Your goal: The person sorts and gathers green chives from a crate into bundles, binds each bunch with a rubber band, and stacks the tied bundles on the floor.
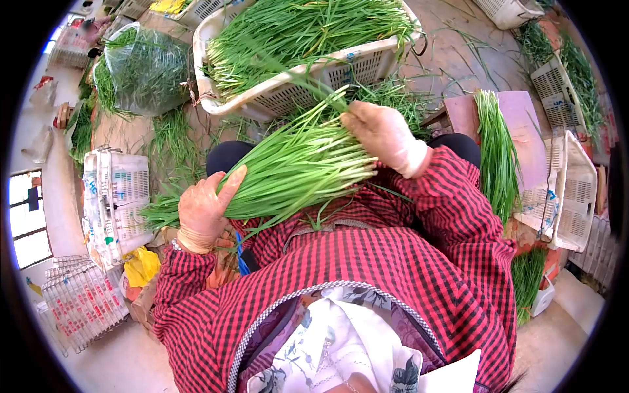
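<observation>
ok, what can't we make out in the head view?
Head view:
Left hand: some fingers, hidden under the bunch of long green stalks.
White slatted plastic crate: floor hidden by heaped green stalks; far rim cut off by top edge.
Thin green blades at the right hand: motion blur, count unclear.

2 forearms (186, 270) reach up the frame. Left of centre, the left hand (203, 208) grips, thumb (232, 186) raised; at upper centre, the right hand (383, 132) pinches, fingers (354, 116) bent toward upper left.

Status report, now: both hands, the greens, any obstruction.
Left hand gripping green bundle. Right hand at its pale stem ends; grip unclear. Heaped crate just beyond; nothing visibly blocking either hand.
</observation>
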